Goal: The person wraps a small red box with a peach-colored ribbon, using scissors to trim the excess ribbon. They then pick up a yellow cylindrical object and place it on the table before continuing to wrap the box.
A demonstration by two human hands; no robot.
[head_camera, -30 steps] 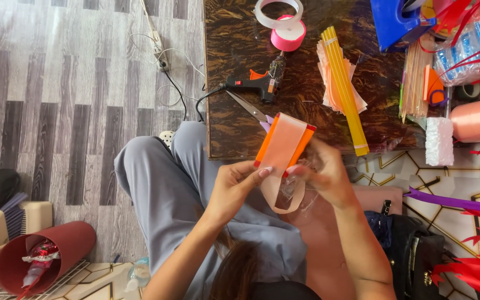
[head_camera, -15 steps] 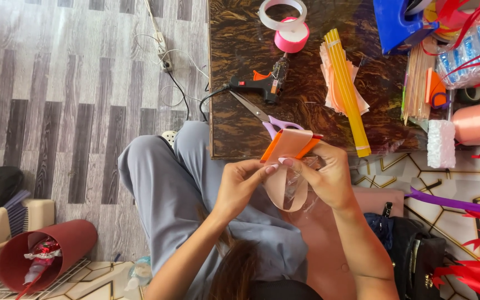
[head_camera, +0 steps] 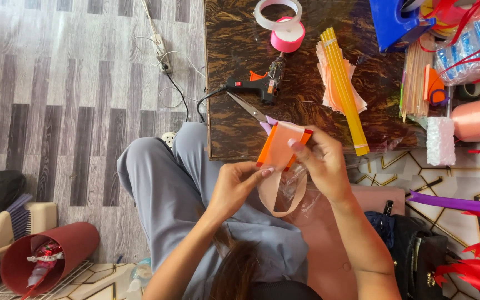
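Note:
An orange card [head_camera: 280, 145] wrapped with peach ribbon [head_camera: 280, 189] is held over my lap at the edge of a dark wooden table [head_camera: 234, 61]. My right hand [head_camera: 322, 161] grips the card's upper right side, thumb on top. My left hand [head_camera: 235, 186] pinches the ribbon at the card's lower left edge. A loop of ribbon hangs below the card, with clear plastic film behind it. Scissors with purple handles [head_camera: 251, 109] lie on the table just above the card.
On the table lie a black glue gun [head_camera: 255, 84], a pink ribbon roll [head_camera: 288, 40], a clear tape ring [head_camera: 278, 14], yellow sticks [head_camera: 344, 89] and peach ribbon pieces. A blue box, wooden skewers and a white foam block [head_camera: 440, 141] sit at right. A red bin [head_camera: 48, 258] stands lower left.
The card has dropped lower and tilted flatter. More ribbon lies across it, and my left hand has shifted to its lower left edge.

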